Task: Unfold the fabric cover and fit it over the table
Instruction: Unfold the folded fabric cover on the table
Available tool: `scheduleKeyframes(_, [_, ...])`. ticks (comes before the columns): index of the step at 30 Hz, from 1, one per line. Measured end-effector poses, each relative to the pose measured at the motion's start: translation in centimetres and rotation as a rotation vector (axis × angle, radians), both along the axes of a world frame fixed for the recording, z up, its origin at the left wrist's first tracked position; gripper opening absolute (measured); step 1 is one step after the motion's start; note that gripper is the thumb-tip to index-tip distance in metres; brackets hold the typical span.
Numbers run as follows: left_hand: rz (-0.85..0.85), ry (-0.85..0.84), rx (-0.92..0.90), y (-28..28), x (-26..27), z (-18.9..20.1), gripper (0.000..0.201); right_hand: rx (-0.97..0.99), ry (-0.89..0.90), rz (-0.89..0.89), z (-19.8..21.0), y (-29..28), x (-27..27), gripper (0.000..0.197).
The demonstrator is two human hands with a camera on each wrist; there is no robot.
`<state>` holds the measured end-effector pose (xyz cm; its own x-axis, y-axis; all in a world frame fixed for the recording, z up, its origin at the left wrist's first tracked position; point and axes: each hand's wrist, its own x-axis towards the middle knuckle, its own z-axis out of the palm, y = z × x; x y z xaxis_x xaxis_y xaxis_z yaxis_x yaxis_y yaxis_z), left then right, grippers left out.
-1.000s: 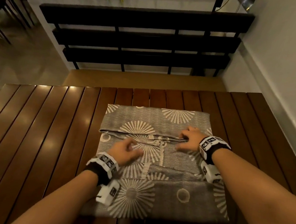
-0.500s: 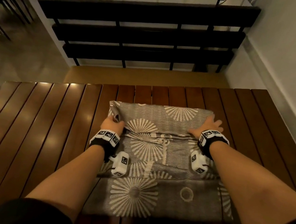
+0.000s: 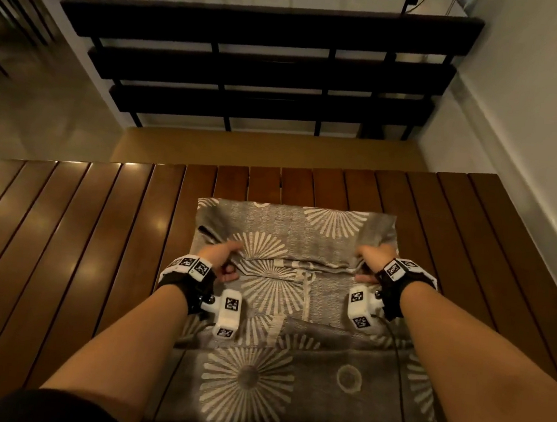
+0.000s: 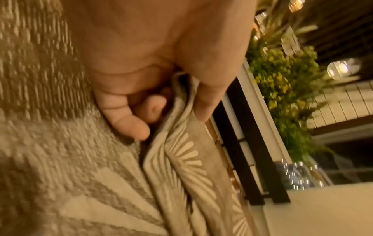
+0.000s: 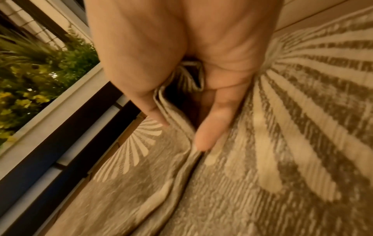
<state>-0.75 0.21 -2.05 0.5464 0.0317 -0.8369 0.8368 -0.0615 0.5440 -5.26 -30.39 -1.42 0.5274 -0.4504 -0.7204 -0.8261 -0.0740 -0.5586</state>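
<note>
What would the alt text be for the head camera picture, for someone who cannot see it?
Two hands, left hand and right hand, pinch a fold of a folded grey sunburst-patterned fabric cover lying on a slatted wooden table. A dark slatted bench stands beyond.

Fabric cover [image 3: 304,383]: matt woven cloth, coarse ribbed texture. Table [image 3: 63,241]: glossy lacquered wood slats, reflecting light.

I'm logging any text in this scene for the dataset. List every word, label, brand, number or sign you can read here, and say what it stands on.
No readable text in any view.
Wrist bands on the left hand and right hand: black-and-white square marker patterns only, no letters or digits.
Fabric cover: sunburst and ring print, no words; a small pale tab near the fold edge is too small to tell.
Slatted wooden table: no label seen.
</note>
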Motion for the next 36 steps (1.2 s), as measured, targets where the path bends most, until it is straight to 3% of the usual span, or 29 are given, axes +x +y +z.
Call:
scheduleKeyframes(4, [-0.257, 0.078, 0.034, 0.0, 0.1, 0.4, 0.022, 0.149, 0.081, 0.042, 1.1, 0.0, 0.3, 0.016])
scheduleKeyframes(8, [-0.407, 0.015, 0.08, -0.1, 3.2, 2.7, 0.018, 0.133, 0.135, 0.271, 3.0, -0.4, 3.0, 0.036])
scheduleKeyframes(10, [-0.33, -0.079, -0.064, -0.6, 5.6, 4.3, 0.017, 0.235, -0.075, 0.21, 4.9, -0.4, 5.2, 0.03])
scheduleKeyframes(12, [-0.194, -0.224, -0.302, -1.4, 8.1, 5.7, 0.033, 0.497, -0.35, -0.03, 7.2, -0.2, 7.2, 0.029])
scheduleKeyframes(13, [-0.167, -0.311, -0.376, -1.8, 8.7, 6.9, 0.043, 0.602, -0.447, -0.098, 7.7, -0.3, 8.1, 0.037])
scheduleKeyframes(15, [-0.201, -0.436, -0.452, -2.2, 9.1, 8.1, 0.057, 0.7, -0.526, -0.06, 8.2, -0.3, 9.0, 0.062])
scheduleKeyframes(17, [-0.288, -0.449, -0.432, -2.0, 8.8, 7.8, 0.071, 0.593, -0.475, 0.105, 7.5, 0.0, 9.1, 0.076])
scheduleKeyframes(19, [-0.435, -0.404, -0.286, -1.4, 7.9, 6.3, 0.088, 0.257, -0.357, 0.348, 5.7, 0.3, 8.8, 0.073])
scheduleKeyframes(21, [-0.594, -0.351, -0.125, -1.2, 6.5, 4.7, 0.091, -0.083, -0.227, 0.603, 3.6, 0.5, 8.2, 0.06])
scheduleKeyframes(23, [-0.852, -0.393, 0.125, -0.9, 5.1, 3.1, 0.092, -0.19, -0.094, 0.836, 1.3, 0.2, 7.1, 0.058])
scheduleKeyframes(25, [-1.171, -0.433, 0.355, -0.3, 3.8, 1.6, 0.119, -0.325, 0.009, 1.042, 0.0, -0.2, 5.8, 0.068])
scheduleKeyframes(27, [-1.436, -0.485, 0.622, 0.3, 3.3, -0.6, 0.12, -0.451, 0.041, 1.141, 0.0, -0.1, 4.9, 0.081])
scheduleKeyframes(29, [-1.491, -0.534, 0.735, 0.2, 2.8, -1.8, 0.108, -0.489, 0.041, 1.188, 0.3, 0.4, 4.6, 0.089])
scheduleKeyframes(33, [-1.418, -0.64, 0.841, -1.0, 0.9, -1.2, 0.085, -0.535, 0.004, 1.247, 0.0, 1.6, 3.1, 0.085])
scheduleKeyframes(35, [-1.369, -0.739, 0.77, -1.0, -0.7, -0.7, 0.074, -0.528, -0.033, 1.269, -0.3, 2.2, 1.7, 0.08])
scheduleKeyframes(36, [-1.364, -0.744, 0.7, -0.9, -1.7, -0.5, 0.079, -0.517, -0.055, 1.275, -0.2, 2.4, 1.0, 0.079])
